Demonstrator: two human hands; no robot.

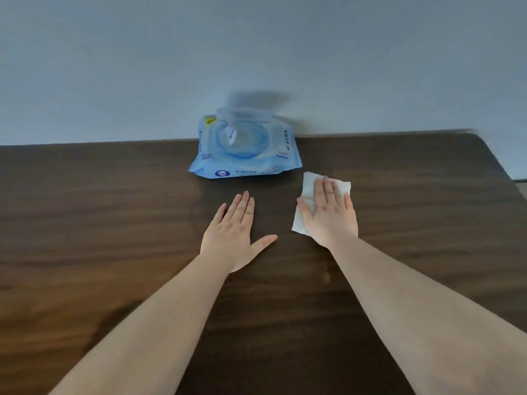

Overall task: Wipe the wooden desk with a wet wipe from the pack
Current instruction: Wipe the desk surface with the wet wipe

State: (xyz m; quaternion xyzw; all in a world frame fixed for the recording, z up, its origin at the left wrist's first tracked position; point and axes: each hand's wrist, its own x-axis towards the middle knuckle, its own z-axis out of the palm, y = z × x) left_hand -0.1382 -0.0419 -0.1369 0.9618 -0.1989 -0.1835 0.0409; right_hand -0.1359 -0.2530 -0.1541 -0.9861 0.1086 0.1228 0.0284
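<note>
Right now, from the head view, our right hand (330, 212) presses flat, fingers extended, on the white rectangular wet wipe (309, 195) at centre right of the dark wooden desk (114, 223). Our left hand (233, 235) lies open (palm down) below the blue plastic wipe pack (245, 149), upper centre.
</note>
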